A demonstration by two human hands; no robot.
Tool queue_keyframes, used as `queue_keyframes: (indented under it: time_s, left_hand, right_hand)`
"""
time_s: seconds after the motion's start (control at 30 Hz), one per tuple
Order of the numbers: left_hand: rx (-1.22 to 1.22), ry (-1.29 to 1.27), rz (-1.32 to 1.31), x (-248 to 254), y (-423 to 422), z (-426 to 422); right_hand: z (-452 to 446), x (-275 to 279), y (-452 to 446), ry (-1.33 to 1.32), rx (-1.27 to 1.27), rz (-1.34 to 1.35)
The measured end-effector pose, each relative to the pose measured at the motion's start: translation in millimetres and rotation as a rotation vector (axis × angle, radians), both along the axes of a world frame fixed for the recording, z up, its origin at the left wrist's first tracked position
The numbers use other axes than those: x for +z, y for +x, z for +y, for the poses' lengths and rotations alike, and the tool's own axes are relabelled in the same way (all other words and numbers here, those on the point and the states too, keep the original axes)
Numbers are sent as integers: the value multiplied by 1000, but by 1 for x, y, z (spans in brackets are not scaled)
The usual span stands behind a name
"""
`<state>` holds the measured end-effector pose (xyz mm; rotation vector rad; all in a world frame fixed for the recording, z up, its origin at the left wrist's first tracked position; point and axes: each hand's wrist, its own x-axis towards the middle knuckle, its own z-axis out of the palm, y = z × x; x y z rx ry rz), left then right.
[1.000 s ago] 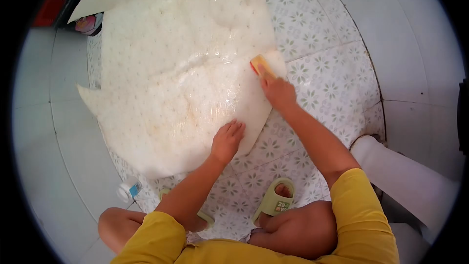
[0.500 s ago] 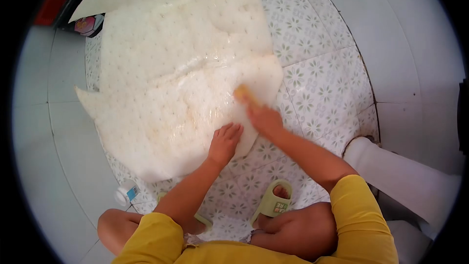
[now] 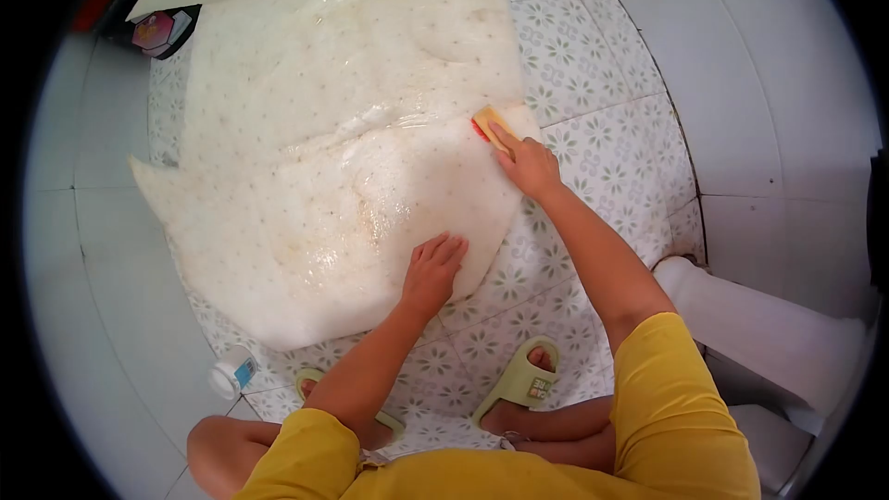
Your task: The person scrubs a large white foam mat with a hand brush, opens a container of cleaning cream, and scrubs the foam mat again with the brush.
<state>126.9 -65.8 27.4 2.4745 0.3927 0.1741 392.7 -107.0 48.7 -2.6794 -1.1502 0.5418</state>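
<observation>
A large wet cream-coloured sheet with small dark spots [image 3: 306,194] lies over the tiled floor. My right hand [image 3: 526,162] is closed round a yellow brush [image 3: 495,128] with red bristles, which rests on the sheet near its right edge. Flat on the sheet's lower right part, my left hand [image 3: 435,270] has its fingers extended and holds nothing.
A white jar with a blue label [image 3: 233,372] lies at the lower left by the wall. Dark containers [image 3: 165,32] and a red object [image 3: 95,2] are at the upper left. A white pipe [image 3: 759,333] runs along the lower right. Green slippers [image 3: 520,378] are on my feet.
The brush in my right hand moved down and left across the sheet, then back up and right. My left hand stays pressed at nearly the same place.
</observation>
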Motion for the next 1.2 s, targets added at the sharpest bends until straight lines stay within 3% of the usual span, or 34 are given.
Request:
queue_keyframes:
  time_s: [0.17, 0.27, 0.37, 0.43, 0.57, 0.63, 0.73, 0.83, 0.97, 1.03, 1.2]
  left_hand:
    - [-42, 9, -19, 0, -5, 7]
    - [-30, -1, -65, 1, -7, 11]
    - [3, -17, -70, -8, -18, 10]
    - [3, 15, -115, -6, -26, 9]
    - [32, 16, -131, -4, -28, 5]
    - [45, -4, -163, -4, -28, 6]
    - [52, 49, -184, -4, -26, 5]
    - [64, 44, -158, -5, -26, 4]
    - [63, 15, -179, -6, -29, 1]
    - [56, 0, -181, -5, -27, 2]
    - [59, -9, -185, -3, -25, 3]
  right_hand:
    - [-5, -15, -27, 116, -62, 62]
    - [-21, -14, -101, 20, -177, -5]
    - [-61, -13, -175, 66, -44, 29]
    - [-65, -9, -169, 3, 57, -101]
    - [-30, -39, -70, -57, -177, -211]
    - [-14, -20, -64, -2, -238, -172]
    - [-21, -10, -113, -2, -342, 6]
    - [-58, -15, -189, 69, -203, -25]
    - [-36, -14, -117, -18, -211, -111]
    - [-8, -2, -70, -14, -364, -67]
    - [-28, -20, -152, 18, -368, -48]
